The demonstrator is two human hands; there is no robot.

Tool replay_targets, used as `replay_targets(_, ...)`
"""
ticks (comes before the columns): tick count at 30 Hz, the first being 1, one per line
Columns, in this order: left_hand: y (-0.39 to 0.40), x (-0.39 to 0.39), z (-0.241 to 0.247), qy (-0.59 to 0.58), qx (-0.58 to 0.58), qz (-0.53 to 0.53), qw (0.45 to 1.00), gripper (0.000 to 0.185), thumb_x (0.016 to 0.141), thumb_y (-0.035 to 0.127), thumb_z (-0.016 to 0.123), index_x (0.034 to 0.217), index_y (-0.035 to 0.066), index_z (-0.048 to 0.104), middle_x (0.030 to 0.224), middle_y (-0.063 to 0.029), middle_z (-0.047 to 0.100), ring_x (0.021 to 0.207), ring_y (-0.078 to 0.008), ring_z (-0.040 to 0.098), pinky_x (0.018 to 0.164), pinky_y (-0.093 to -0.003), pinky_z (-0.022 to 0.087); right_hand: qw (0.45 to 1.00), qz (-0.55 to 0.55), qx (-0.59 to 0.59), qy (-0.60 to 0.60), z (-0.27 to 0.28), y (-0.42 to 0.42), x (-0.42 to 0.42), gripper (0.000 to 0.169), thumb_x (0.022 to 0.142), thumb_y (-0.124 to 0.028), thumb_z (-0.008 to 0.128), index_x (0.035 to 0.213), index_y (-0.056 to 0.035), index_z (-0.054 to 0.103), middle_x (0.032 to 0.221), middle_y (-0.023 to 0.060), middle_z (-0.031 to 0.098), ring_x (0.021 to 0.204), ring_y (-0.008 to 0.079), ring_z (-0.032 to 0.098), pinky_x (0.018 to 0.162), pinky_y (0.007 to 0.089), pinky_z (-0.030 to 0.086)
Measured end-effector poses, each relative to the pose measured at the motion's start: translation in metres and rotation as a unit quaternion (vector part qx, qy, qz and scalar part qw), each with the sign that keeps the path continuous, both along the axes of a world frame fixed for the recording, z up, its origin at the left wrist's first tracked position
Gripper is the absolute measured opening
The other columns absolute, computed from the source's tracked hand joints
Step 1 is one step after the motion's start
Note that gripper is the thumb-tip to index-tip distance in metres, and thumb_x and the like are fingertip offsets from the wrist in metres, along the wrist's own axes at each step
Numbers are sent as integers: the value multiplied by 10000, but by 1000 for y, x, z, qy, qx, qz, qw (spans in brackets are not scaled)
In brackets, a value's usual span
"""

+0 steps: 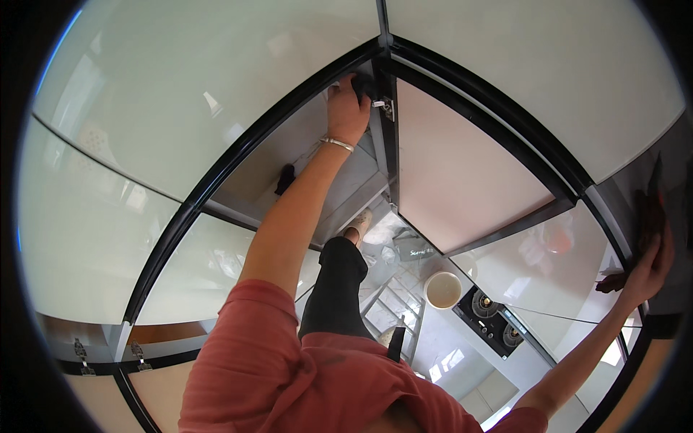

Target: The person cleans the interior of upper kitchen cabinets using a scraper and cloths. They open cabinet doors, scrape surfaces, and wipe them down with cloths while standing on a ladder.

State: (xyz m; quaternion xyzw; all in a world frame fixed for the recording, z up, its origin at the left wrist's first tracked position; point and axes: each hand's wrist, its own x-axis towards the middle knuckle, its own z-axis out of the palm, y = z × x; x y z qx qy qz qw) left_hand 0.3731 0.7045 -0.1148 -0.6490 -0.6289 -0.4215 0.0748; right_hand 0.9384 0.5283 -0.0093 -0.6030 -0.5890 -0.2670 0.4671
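My left hand (349, 111), with a silver bangle at the wrist, reaches into the upper corner of an open cabinet. Its thumb and fingers are closed around a dark, bunched cloth (364, 86), close to a metal hinge (385, 107). At the far right, my right hand (649, 273) is raised against a dark glossy panel (671, 162). Dark, cloth-like material (613, 282) shows beside its palm. Shadow and reflection there hide whether the fingers grip it. The pinkish inner face of an open cabinet door (471, 162) stands between my hands.
Below are a metal stepladder (395, 306), a pale bucket (443, 290) and a black gas hob (487, 322) on a counter. A dark object (285, 178) lies in the cabinet. Glossy pale doors with black edges surround me. My shoe (360, 221) rests near the cabinet's edge.
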Motion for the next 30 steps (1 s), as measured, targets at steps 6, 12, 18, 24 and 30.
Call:
replay_targets(6,-31,23,-10,-2,21,-20,1000,423,838,135,620,1230,-4,544,1121,-231,608,1005,-405,585,876,-440,488,995,44,42,74,1,4,3,302,990,-128,530,1253,-3,612,1266,118,621,1143,207,585,1004,309,431)
replay_targets(12,-73,16,10,-363,-135,-146,910,386,913,197,613,1251,17,567,1119,-147,657,998,-243,631,876,-357,490,996,18,55,65,7,-1,-19,234,905,-132,634,1114,-56,706,1170,99,642,1089,218,612,957,308,457)
replay_targets(18,-119,43,14,-330,-278,-152,889,270,936,148,604,1169,12,618,1088,-51,651,960,-134,600,856,-251,472,995,3,80,59,15,-1,-33,207,885,-120,634,1064,-45,707,1115,93,655,1008,224,636,889,298,484)
replay_targets(24,-163,118,73,-288,-249,-379,843,277,938,98,607,1196,1,599,1154,-43,627,1029,-116,577,927,-250,443,994,15,74,82,14,-2,-33,198,881,-135,637,1042,-44,707,1097,76,661,961,215,650,852,295,500)
replay_targets(30,-169,218,124,-179,-21,-495,850,293,909,42,607,1199,20,577,1103,-98,650,1008,-171,624,898,-267,465,978,71,130,144,14,-8,-27,195,892,-95,614,1059,-30,689,1105,88,654,998,208,622,882,282,471)
